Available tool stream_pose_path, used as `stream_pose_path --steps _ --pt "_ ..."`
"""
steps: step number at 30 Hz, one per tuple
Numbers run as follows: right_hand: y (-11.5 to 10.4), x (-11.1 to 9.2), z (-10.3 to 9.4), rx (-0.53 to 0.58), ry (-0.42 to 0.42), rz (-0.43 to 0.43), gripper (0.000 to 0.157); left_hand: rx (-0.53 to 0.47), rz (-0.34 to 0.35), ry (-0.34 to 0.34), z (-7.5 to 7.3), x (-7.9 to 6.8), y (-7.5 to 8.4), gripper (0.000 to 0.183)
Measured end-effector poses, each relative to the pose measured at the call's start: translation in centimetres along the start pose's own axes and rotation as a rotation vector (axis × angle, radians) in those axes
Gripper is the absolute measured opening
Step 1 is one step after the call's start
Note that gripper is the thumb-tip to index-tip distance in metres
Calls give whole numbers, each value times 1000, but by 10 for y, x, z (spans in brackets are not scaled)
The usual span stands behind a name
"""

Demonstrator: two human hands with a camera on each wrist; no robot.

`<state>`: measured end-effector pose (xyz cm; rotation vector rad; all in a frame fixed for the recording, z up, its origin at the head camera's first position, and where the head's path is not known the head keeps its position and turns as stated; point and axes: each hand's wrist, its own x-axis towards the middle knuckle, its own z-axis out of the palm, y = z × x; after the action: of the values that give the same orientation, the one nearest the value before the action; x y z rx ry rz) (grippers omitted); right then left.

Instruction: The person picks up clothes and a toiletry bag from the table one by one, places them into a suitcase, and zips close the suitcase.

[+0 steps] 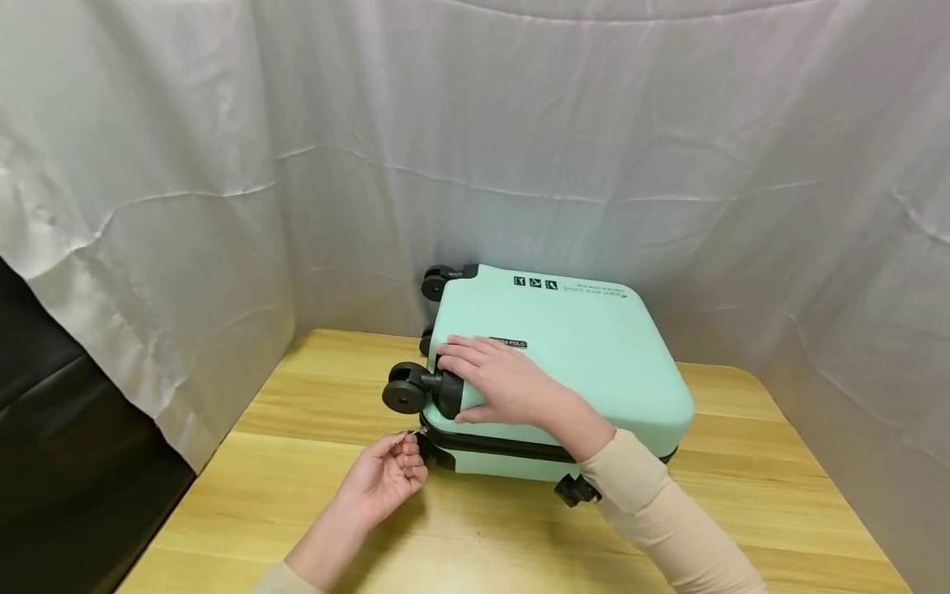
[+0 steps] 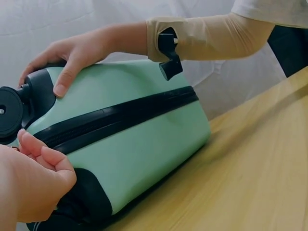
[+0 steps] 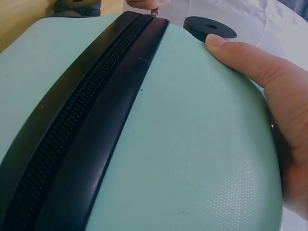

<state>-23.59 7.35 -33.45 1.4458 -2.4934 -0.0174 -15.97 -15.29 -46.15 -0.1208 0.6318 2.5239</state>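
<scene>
A mint-green hard-shell suitcase (image 1: 564, 346) lies flat on the wooden table (image 1: 297, 495), wheels toward the left. My left hand (image 1: 382, 480) is at its near left corner, pinching a small metal zipper pull (image 3: 155, 12) between thumb and index finger; the other fingers are curled in. My right hand (image 1: 508, 381) grips the same corner from above, its fingers over the black corner guard (image 2: 42, 94) and its thumb on the side shell. The closed zipper (image 3: 72, 115) runs along the near side between black strips. In the left wrist view, the left hand hides most of the pull.
Black caster wheels (image 1: 405, 389) stick out past the suitcase's left end. A black clip-like device (image 1: 576, 490) is on the right wrist. White curtains (image 1: 557, 124) hang behind and at both sides. Something black (image 1: 74, 445) stands left of the table.
</scene>
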Motion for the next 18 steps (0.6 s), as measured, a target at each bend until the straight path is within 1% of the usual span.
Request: stream_pose_path --steps 3,7,10,14,18 --pt "2 1 0 -48 23 -1 78 61 2 0 1 4 0 34" --pt "1 5 3 -176 57 7 79 168 6 -23 -1 11 -1 34" --pt "-1 9 7 -232 46 29 80 210 2 -26 -2 13 -2 34" --pt "-1 11 9 -233 39 46 76 220 4 -21 -2 15 -2 33" --pt "2 14 7 -221 43 13 74 197 10 -13 -1 17 -2 31"
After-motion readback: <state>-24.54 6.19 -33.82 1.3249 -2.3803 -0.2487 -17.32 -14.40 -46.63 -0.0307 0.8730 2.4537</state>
